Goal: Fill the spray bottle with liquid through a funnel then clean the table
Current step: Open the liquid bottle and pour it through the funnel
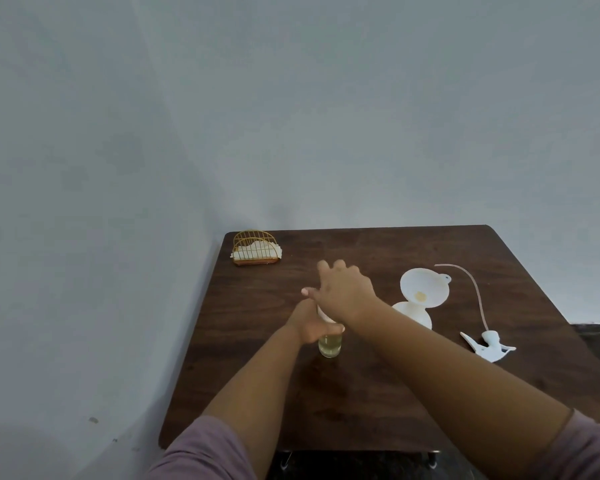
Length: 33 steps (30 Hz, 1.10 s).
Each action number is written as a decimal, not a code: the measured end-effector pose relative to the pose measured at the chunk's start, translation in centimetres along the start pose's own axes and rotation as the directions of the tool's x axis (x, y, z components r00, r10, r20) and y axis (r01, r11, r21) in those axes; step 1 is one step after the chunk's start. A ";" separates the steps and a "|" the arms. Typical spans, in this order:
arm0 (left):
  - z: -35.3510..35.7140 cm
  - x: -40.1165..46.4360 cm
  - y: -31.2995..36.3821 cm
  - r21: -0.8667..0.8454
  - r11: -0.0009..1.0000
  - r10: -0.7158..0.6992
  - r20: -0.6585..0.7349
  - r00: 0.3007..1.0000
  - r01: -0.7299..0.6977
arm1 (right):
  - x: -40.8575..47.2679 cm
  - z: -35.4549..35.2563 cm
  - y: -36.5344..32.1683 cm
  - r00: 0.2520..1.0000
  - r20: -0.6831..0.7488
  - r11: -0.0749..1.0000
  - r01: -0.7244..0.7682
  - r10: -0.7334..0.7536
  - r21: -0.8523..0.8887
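Both of my hands are together at the spray bottle, which stands upright near the middle of the dark wooden table with yellowish liquid in its lower part. My left hand grips its body; my right hand lies over its top, fingers spread, though whether they grasp anything I cannot tell. To the right lie the white funnel on its side and, farther right, the spray head with its thin tube. A wire napkin holder sits at the far left corner.
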<state>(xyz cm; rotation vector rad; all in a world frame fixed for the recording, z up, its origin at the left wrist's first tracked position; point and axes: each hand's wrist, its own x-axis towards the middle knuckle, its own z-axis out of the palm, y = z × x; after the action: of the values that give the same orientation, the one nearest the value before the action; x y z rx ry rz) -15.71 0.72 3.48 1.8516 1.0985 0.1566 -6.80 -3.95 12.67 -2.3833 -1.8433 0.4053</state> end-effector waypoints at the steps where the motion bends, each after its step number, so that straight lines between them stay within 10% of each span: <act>1: 0.0 -0.3 0.2 0.035 0.999 0.026 -0.008 1.000 -0.026 | -0.2 0.3 -0.1 1.000 0.018 1.000 -0.022 0.022 -0.016; 6: -0.2 -1.3 2.1 0.039 0.987 0.157 -0.049 0.986 -0.155 | -0.3 -0.5 -0.6 0.922 0.371 0.896 0.257 -0.115 -0.363; 14: 0.2 -0.5 1.3 0.112 0.992 0.054 -0.018 0.998 -0.052 | -0.4 -0.1 -0.2 0.976 -0.088 0.969 0.186 -0.202 -0.163; 20: -0.2 -0.6 1.5 0.002 1.000 -0.019 -0.015 1.000 0.019 | -0.4 -0.8 0.0 0.926 0.306 0.902 0.313 -0.221 -0.298; 27: 0.2 0.2 -0.1 -0.012 1.000 -0.009 -0.019 1.000 0.009 | 0.2 -0.3 0.0 0.990 0.016 0.984 0.138 -0.137 -0.117; 33: 0.3 0.3 0.0 -0.003 1.000 -0.010 -0.019 1.000 0.010 | 0.3 -1.5 0.3 0.905 0.363 0.949 0.286 -0.221 -0.134</act>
<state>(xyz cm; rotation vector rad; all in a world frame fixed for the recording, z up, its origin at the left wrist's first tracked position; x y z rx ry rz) -15.37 0.79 3.23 1.8447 1.1204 0.1706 -6.07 -3.61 14.02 -2.2453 -2.4095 0.6877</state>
